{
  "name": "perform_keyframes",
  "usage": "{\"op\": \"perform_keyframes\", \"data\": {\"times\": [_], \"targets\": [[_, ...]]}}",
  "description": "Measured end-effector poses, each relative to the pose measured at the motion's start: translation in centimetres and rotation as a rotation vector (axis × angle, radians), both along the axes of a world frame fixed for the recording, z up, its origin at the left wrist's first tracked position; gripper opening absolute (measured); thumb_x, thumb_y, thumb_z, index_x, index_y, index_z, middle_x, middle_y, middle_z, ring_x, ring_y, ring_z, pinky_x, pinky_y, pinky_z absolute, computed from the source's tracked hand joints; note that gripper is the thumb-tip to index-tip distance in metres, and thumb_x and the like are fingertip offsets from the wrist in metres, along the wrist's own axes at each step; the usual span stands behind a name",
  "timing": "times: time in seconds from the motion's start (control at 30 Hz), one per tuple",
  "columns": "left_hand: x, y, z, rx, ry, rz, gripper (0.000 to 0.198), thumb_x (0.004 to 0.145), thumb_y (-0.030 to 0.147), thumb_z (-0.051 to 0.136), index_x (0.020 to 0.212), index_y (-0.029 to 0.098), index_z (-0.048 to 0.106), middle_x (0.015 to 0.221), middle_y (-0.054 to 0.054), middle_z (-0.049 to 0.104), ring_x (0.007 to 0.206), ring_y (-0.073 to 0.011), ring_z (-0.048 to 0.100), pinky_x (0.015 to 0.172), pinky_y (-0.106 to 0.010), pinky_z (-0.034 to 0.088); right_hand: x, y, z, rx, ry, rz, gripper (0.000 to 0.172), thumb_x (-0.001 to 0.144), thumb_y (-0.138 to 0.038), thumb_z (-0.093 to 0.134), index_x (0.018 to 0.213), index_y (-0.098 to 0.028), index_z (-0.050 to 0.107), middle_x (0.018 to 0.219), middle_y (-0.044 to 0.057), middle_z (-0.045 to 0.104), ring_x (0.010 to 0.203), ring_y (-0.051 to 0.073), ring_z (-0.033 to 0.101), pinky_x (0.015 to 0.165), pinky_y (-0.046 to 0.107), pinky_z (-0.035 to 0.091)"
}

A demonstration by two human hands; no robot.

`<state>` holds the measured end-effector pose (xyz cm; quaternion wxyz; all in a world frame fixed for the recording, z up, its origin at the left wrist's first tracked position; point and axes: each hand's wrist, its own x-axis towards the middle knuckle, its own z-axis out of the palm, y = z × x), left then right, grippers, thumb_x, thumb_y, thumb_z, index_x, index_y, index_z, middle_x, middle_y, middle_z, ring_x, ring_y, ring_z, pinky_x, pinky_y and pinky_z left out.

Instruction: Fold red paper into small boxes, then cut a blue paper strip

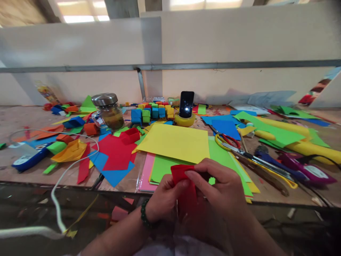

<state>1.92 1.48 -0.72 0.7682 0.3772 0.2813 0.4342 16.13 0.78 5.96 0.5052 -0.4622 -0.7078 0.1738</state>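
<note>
Both hands hold a folded piece of red paper (180, 173) at the near edge of the table (21, 121). My left hand (163, 199), with a dark bead bracelet on the wrist, grips the paper from the left and below. My right hand (221, 185) pinches its top edge with thumb and fingers. Just beyond them lies a stack of coloured sheets, with a yellow sheet (176, 142) on top of green (162, 167) and pink ones.
A glass jar with a metal lid (108, 111), small paper cubes (151, 111) and a phone on a tape roll (185, 106) stand at the back. Scissors (229, 142), cutters and yellow rolls (306, 142) lie right. Paper scraps and a white cable (57, 185) lie left.
</note>
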Motion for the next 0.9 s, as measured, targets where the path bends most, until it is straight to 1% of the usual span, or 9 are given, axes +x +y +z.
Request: {"op": "perform_keyframes", "data": {"times": [0.2,0.37,0.5,0.57,0.63,0.7,0.8,0.9], "targets": [[0.0,-0.2,0.1,0.079,0.027,-0.050,0.040,0.076,0.051,0.073,0.085,0.012,0.071,0.075,-0.004,0.063,0.064,-0.0107,0.052,0.062,-0.021,0.041,0.2,-0.5,0.2,0.047,-0.015,0.001,0.010,0.085,-0.019,0.064,0.075,-0.018,0.068,0.064,0.000,0.063,0.055,0.011,0.057,0.050,0.021,0.045],[0.0,-0.5,0.0,0.034,0.027,-0.062,0.043,0.071,0.053,0.076,0.078,0.012,0.069,0.072,-0.003,0.062,0.061,-0.0104,0.051,0.061,-0.022,0.040,0.5,-0.9,0.1,0.077,-0.060,0.011,0.015,0.087,-0.019,0.062,0.073,-0.019,0.065,0.062,-0.001,0.062,0.054,0.011,0.056,0.050,0.023,0.043],[0.1,-0.5,0.2,0.051,0.014,-0.066,0.042,0.071,0.053,0.076,0.081,0.012,0.071,0.074,-0.004,0.065,0.063,-0.0116,0.053,0.061,-0.022,0.041,0.7,-1.1,-0.2,0.135,-0.105,0.024,0.011,0.087,-0.016,0.062,0.077,-0.020,0.065,0.065,0.000,0.063,0.055,0.012,0.057,0.051,0.024,0.044],[-0.1,-0.3,0.6,0.106,0.009,-0.038,0.041,0.071,0.051,0.077,0.085,0.013,0.073,0.077,-0.005,0.067,0.066,-0.0130,0.056,0.064,-0.022,0.044,0.8,-1.2,-0.3,0.169,-0.140,0.036,0.009,0.086,-0.013,0.063,0.081,-0.020,0.066,0.067,0.001,0.065,0.057,0.012,0.058,0.052,0.024,0.045],[-0.5,0.1,1.1,0.172,0.005,0.030,0.037,0.070,0.047,0.079,0.088,0.015,0.075,0.082,-0.005,0.069,0.073,-0.0149,0.059,0.069,-0.023,0.047,0.9,-1.3,-0.3,0.197,-0.175,0.041,0.010,0.085,-0.011,0.064,0.085,-0.021,0.067,0.070,0.001,0.066,0.058,0.012,0.060,0.053,0.023,0.046],[-1.0,0.5,1.7,0.239,0.009,0.112,0.031,0.071,0.043,0.079,0.088,0.016,0.076,0.084,-0.005,0.068,0.078,-0.0158,0.060,0.073,-0.024,0.048,1.1,-1.4,-0.3,0.213,-0.207,0.045,0.012,0.084,-0.010,0.064,0.087,-0.021,0.067,0.072,0.001,0.067,0.059,0.012,0.061,0.054,0.023,0.047],[-1.5,0.9,2.2,0.332,0.029,0.198,0.022,0.074,0.037,0.078,0.079,0.016,0.077,0.077,-0.004,0.063,0.074,-0.0136,0.058,0.070,-0.022,0.047,1.3,-1.5,-0.3,0.229,-0.245,0.079,0.013,0.084,-0.009,0.064,0.088,-0.021,0.066,0.072,0.001,0.067,0.059,0.011,0.061,0.054,0.022,0.046],[-1.6,1.0,2.2,0.359,0.041,0.235,0.012,0.074,0.029,0.079,0.074,0.017,0.077,0.075,-0.003,0.061,0.071,-0.0118,0.056,0.066,-0.021,0.046,1.3,-1.6,-0.5,0.229,-0.273,0.085,0.014,0.085,-0.009,0.064,0.090,-0.022,0.065,0.074,0.001,0.066,0.060,0.011,0.062,0.055,0.022,0.047]]}}
